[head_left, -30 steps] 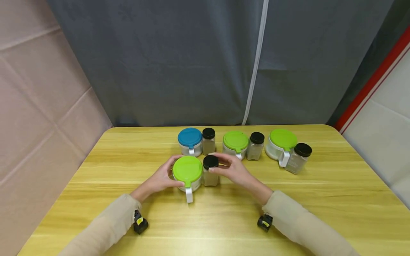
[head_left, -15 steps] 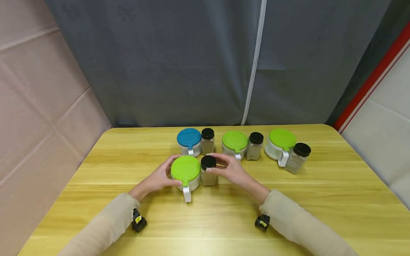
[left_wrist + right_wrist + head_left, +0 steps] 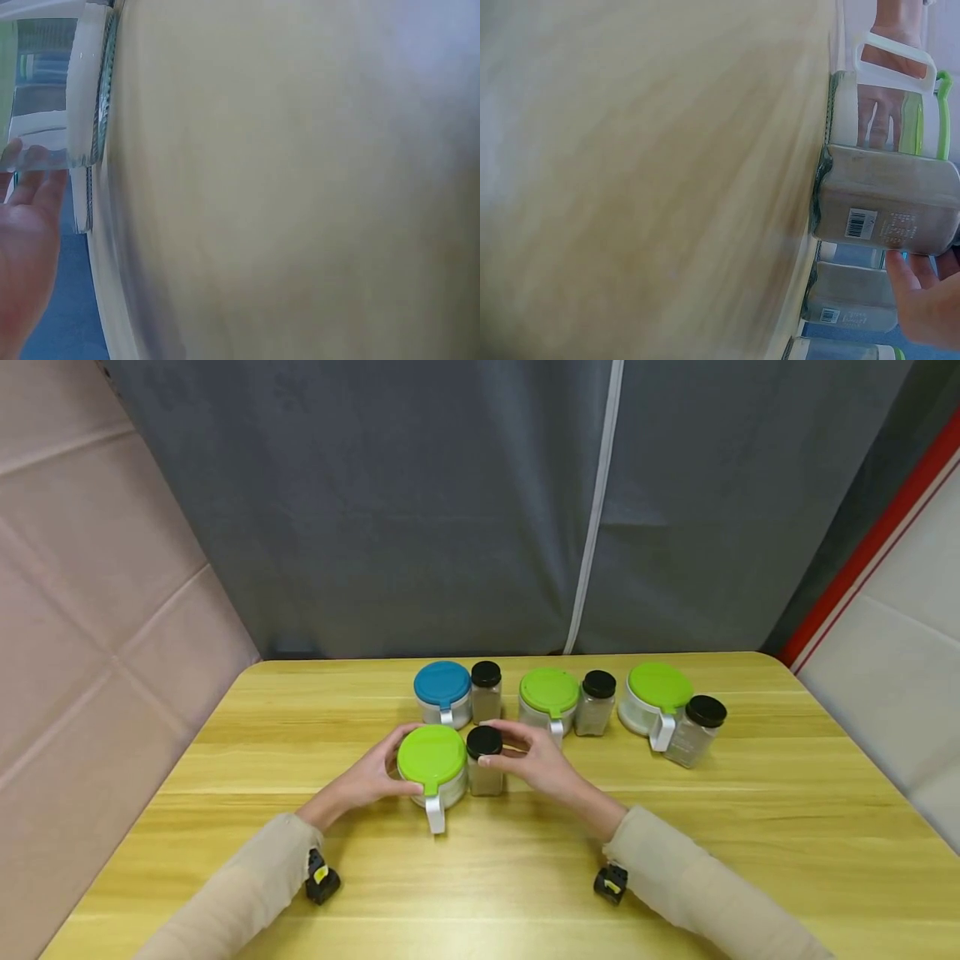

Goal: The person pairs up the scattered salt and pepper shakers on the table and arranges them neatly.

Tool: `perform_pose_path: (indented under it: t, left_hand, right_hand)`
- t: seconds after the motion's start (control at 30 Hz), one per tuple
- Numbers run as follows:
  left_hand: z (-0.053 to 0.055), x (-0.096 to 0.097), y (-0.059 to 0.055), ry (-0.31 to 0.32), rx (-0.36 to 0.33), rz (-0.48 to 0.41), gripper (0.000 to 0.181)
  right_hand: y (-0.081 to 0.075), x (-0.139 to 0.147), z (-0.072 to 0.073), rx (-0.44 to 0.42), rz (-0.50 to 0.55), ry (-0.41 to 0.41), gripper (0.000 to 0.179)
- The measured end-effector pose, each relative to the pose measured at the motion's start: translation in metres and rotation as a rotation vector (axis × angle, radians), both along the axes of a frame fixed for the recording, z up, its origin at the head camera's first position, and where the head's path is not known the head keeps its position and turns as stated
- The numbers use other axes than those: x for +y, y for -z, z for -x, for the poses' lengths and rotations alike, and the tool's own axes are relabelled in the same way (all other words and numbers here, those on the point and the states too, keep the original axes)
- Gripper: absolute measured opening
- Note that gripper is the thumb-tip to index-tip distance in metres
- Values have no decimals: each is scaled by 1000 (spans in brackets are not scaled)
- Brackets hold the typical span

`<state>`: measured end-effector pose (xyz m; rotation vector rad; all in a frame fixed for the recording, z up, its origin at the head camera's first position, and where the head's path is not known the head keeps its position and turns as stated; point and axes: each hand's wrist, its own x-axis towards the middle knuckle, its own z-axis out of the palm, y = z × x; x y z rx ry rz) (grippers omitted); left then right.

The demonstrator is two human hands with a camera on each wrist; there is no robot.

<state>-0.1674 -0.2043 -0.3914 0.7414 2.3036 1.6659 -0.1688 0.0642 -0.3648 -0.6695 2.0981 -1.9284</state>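
My left hand holds a round glass seasoning jar with a green lid by its left side, fingers behind and thumb in front. The jar's white handle faces me. Close on its right stands a square glass jar with a black cap, filled with greyish-brown contents. My right hand grips that one from the right, just below and around the cap. In the left wrist view, white contents show inside the round jar. The right wrist view has the square jar with a barcode, resting on the table.
Behind stand a blue-lidded jar and a black-capped jar. To their right are a green-lidded jar with a black-capped jar, then another green-lidded jar and black-capped jar. A grey curtain hangs beyond the wooden table.
Both hands have shifted slightly left, with the green-lidded jar and the black-capped jar still held side by side. The jars at the back keep their arrangement.
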Motion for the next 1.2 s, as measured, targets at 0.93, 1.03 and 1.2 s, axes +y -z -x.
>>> perform_pose_path:
  t: [0.93,1.03,1.2]
  left_hand:
    - [-1,4,-22,-13,114,-91,78]
    - [-4,9,-34,-21,182,-127,75]
    - [-13,20,-52,-39,240,-112,75]
  right_hand:
    - [-5,7,1,6,-19,13,50]
    - [-6,11,2,23,-7,21,49]
    - [-8,17,2,43,5,29,48]
